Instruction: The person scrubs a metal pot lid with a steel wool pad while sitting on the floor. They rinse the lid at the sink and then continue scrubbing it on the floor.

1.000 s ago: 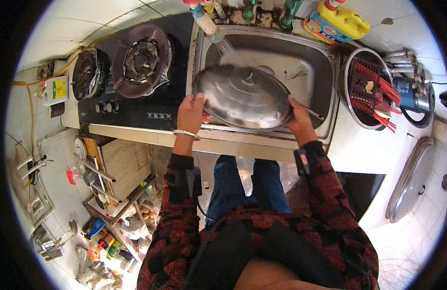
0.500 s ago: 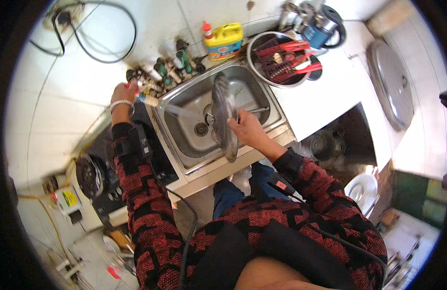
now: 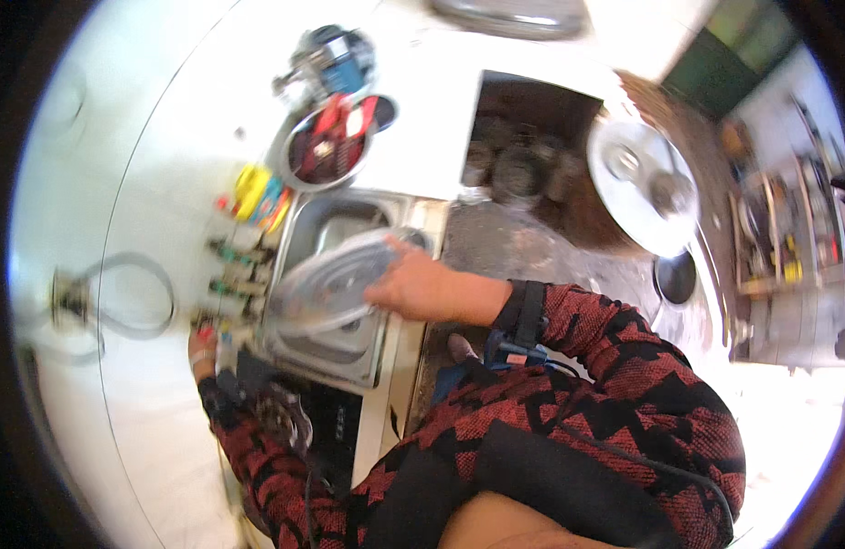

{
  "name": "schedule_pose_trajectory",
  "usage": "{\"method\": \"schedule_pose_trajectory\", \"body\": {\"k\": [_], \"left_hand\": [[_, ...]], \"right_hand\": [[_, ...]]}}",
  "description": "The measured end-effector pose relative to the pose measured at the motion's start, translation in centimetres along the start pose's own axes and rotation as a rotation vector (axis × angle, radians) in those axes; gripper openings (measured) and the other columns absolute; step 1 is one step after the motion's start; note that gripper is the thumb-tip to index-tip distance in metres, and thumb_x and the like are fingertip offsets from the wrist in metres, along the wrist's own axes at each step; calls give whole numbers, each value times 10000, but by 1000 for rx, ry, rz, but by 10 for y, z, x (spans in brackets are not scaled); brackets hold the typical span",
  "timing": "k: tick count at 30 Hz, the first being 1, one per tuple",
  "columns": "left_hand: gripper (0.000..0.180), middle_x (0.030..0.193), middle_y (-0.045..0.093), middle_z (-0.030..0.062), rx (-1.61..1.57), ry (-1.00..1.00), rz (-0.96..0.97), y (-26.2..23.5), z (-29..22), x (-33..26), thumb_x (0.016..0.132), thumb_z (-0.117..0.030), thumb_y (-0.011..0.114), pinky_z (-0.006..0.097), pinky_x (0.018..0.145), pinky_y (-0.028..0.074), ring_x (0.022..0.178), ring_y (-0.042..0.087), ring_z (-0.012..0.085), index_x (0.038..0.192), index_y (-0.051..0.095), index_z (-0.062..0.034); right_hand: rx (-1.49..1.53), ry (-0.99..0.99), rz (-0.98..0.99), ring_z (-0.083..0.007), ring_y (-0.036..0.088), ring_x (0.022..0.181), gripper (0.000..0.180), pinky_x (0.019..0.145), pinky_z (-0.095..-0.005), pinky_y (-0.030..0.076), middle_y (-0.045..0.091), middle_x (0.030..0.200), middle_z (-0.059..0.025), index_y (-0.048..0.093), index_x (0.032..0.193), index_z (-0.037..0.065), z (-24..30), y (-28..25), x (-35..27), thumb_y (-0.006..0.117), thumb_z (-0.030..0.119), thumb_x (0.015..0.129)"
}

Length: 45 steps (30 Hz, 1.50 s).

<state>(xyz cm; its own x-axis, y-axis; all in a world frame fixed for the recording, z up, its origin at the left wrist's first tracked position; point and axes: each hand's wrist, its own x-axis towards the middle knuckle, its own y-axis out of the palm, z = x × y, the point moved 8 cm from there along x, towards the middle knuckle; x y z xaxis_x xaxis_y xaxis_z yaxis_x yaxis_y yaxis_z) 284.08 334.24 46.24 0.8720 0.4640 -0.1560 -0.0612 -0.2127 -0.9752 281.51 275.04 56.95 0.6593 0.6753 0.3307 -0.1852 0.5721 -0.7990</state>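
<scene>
My right hand (image 3: pixel 418 282) grips the rim of a round grey pot lid (image 3: pixel 326 279). The lid is tilted over the steel sink (image 3: pixel 342 371), its broad face toward me, and covers much of the basin. Motion blurs its surface. At the sink's left corner, my left hand (image 3: pixel 202 348) is small and smeared, its fingers closed at a red tap handle (image 3: pixel 206 331). No stream of water can be made out. Several green-and-white bottles (image 3: pixel 240 265) stand along the wall behind the sink.
Beyond the sink are a yellow jug (image 3: pixel 261 199), a steel bowl (image 3: pixel 366 154) of red-handled utensils and a blue kettle (image 3: pixel 345 75). A black stove (image 3: pixel 329 435) adjoins the sink's near left. To the right are a dark opening (image 3: pixel 532 105) in the counter and a large white round basin (image 3: pixel 615 197).
My view has swung to the right. The lid has turned from nearly edge-on to showing its broad face. Water that ran from the tap earlier is not visible now.
</scene>
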Motion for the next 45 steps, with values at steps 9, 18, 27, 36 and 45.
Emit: {"method": "schedule_pose_trajectory", "body": {"k": [9,18,27,36,45], "left_hand": [[344,1059,690,172,-333,608,-259,84,-280,-201,935,-61,447,446,801,495,916,644,363,1230,619,-13],[371,891,709,178,-146,1137,714,326,-633,-540,863,-228,674,403,758,529,828,684,315,1199,654,-73],[329,977,659,113,-275,1675,796,421,-835,-942,847,-309,721,458,763,520,886,649,337,1123,662,-140],[514,921,697,199,62,1834,996,522,-972,-1116,832,-477,709,456,762,525,875,681,364,1049,578,-30],[158,778,699,138,54,1773,651,678,-1126,-1066,965,-300,460,536,624,487,725,679,393,956,533,-161]], "right_hand": [[-30,535,-169,-362,664,762,225,916,-553,465,660,741,-122,651,951,157,-39,-95,-286,637,375,897],[539,1582,-1286,-193,652,767,193,680,-394,526,655,814,-65,649,948,83,32,-72,-782,667,274,922],[1127,959,-2377,-214,643,1020,340,916,-375,528,638,1195,-71,523,1300,37,139,-8,-1016,581,188,1001],[1108,1161,-2287,-159,661,923,269,797,-345,556,675,1108,-34,598,1227,54,35,-64,-1131,590,198,1001],[884,1833,-1806,-170,592,1129,722,911,-303,480,609,1326,-144,258,1566,102,-130,-64,-1234,640,258,973]]}}
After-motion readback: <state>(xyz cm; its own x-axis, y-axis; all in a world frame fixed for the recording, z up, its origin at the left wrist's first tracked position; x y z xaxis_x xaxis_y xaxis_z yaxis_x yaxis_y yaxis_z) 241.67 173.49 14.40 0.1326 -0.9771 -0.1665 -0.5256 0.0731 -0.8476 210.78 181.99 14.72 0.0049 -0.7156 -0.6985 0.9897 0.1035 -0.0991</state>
